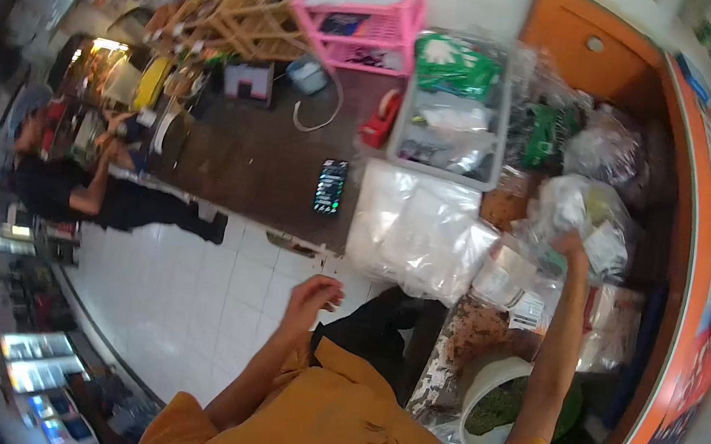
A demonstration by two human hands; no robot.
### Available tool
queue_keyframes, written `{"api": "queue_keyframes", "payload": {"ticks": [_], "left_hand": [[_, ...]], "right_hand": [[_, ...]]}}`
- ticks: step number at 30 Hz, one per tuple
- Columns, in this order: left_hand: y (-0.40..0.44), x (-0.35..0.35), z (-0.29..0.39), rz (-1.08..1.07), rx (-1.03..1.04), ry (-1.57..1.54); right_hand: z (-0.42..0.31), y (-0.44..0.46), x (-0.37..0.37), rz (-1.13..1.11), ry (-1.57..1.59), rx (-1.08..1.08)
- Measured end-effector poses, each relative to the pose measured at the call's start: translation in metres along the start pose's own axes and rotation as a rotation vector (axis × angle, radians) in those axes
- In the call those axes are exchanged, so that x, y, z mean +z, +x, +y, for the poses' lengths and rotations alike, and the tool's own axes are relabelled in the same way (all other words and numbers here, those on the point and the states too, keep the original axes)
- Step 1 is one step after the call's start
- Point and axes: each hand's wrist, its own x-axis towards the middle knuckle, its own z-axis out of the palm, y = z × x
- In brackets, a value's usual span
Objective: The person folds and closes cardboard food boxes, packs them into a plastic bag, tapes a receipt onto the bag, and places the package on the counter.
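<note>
On the right, my right hand (566,243) reaches to a clear plastic bag (604,210) with white and yellowish contents; its fingers meet the bag's near side and are partly hidden. My left hand (319,294) hangs above the tiled floor in front of my body, fingers loosely curled and apart, holding nothing. Between the hands lies a stack of clear plastic bags (418,226) on the counter. A lit phone (330,186) rests left of that stack. Packaged goods (505,276) lie just left of my right forearm.
A grey bin (499,142) holds bags and a green package. Behind the counter (229,160) stand a pink rack (414,19) and wooden shelves (261,16). A red tape dispenser (379,117) is beside the bin. A bucket (477,391) stands near my right elbow. Another person (63,188) stands at far left.
</note>
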Motion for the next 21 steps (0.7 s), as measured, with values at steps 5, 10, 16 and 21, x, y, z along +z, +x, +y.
{"api": "queue_keyframes", "payload": {"ticks": [5,10,16,21], "left_hand": [[-0.043,-0.106,-0.007,0.466,0.016,-0.134],[-0.035,-0.159,-0.017,0.582,0.008,-0.257],[0.008,-0.216,-0.030,0.238,0.046,-0.201],[0.032,-0.342,-0.041,0.119,0.079,-0.023]], "right_hand": [[-0.054,-0.045,-0.275,0.164,0.364,0.450],[-0.223,-0.068,-0.435,0.944,0.658,0.668],[-0.535,0.016,-0.340,0.225,1.388,0.261],[-0.690,0.107,-0.289,0.219,0.898,0.505]]}}
